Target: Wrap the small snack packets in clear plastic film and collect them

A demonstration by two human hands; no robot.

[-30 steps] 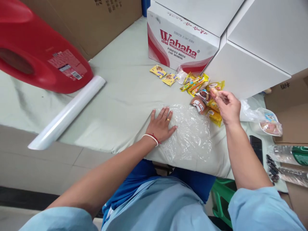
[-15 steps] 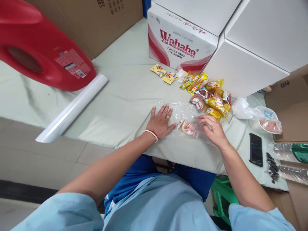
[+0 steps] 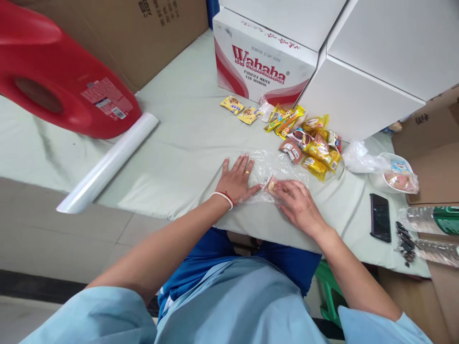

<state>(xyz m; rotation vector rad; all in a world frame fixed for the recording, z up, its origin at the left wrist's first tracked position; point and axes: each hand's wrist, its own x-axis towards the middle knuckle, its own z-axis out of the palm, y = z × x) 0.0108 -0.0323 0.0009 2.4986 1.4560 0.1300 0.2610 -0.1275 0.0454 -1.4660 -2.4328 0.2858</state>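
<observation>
A sheet of clear plastic film [image 3: 256, 165] lies wrinkled on the cloth-covered table. My left hand [image 3: 236, 180] rests flat on its left part, fingers spread. On the film, a small snack in a clear pink wrapper [image 3: 271, 185] is partly hidden by my right hand [image 3: 297, 203]. The fingers of that hand are bent over the snack and grip it, while the left thumb comes close to its left side. Just beyond the hands is a pile of wrapped snacks [image 3: 321, 150], mostly yellow, with a brown packet [image 3: 291, 151] at its near edge.
A red jug [image 3: 71, 76] and a white roll [image 3: 107, 165] are at left. Behind the snacks stands a Wahaha carton [image 3: 265, 64] beside white boxes [image 3: 362, 100]. To the right are a white bowl [image 3: 380, 183], a phone [image 3: 380, 218] and clear bottles [image 3: 418, 219].
My right hand has moved left and down onto the wrapped snack, now covering much of it. My left hand stays flat on the film.
</observation>
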